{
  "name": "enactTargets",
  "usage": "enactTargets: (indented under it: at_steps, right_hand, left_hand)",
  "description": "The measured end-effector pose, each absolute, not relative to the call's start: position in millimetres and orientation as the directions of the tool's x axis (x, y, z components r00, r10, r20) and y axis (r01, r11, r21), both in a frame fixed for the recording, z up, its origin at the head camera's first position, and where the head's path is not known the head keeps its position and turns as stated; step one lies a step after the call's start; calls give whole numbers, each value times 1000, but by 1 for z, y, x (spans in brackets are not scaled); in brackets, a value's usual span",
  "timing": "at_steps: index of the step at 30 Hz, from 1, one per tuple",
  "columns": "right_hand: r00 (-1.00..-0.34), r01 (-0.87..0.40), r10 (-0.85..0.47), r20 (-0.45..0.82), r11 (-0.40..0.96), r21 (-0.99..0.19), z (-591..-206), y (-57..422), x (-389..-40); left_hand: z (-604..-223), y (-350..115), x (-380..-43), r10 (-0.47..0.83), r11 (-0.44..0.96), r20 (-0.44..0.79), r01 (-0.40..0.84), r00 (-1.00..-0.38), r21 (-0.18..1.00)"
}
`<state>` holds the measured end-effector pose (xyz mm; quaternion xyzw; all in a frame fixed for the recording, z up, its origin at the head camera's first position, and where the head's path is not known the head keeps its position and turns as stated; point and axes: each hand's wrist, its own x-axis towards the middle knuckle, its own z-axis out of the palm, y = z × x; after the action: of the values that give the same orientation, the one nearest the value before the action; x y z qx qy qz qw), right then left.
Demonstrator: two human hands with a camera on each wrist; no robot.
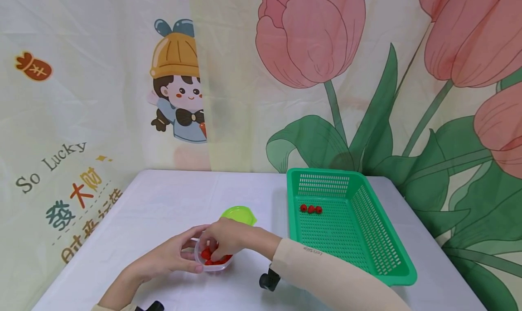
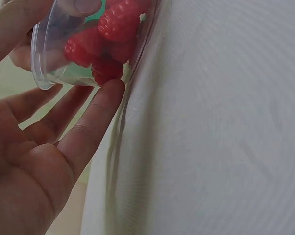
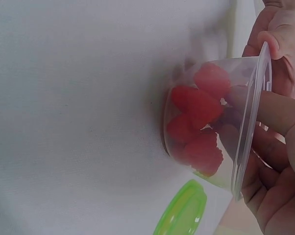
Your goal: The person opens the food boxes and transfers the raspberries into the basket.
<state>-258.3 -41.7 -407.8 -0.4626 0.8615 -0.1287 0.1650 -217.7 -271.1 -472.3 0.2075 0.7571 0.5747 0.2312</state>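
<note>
1. Red berries (image 3: pixel 204 106) sit in a clear tub (image 1: pixel 216 268), well in from the tabletop's (image 1: pixel 175 200) far edge.
2. Left hand (image 1: pixel 169 257) curls round the tub, probably steadying it.
3. Right hand (image 1: pixel 229 236) dips inside; whether it pinches a berry, I cannot tell.

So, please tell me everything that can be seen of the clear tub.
The tub looks like see-through plastic: round, with a flared rim, open at the top. It stands about upright on the white table, with red berries inside. The left hand holds its side; the right hand reaches its fingers inside.
</note>
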Motion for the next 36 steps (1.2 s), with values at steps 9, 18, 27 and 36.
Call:
enactTargets:
  at_steps: [9,18,27,36]
  right_hand:
    - [-519,-749,-844,-139,527,-401,-409,-42,-259]
    - [-508,-761,-851,-135,516,-392,-411,-41,-259]
    - [-491,-777,-862,-127,499,-384,-411,-38,-261]
    - [-525,-731,-838,-148,533,-425,-387,-13,-268]
  left_hand:
    - [-473,-271,-218,578,257,-116,45,-808,965]
    - [-472,-269,-220,583,261,-97,73,-807,963]
    - [-473,-267,-220,579,267,-116,53,-807,962]
    - [-472,-270,-217,579,264,-109,59,-808,963]
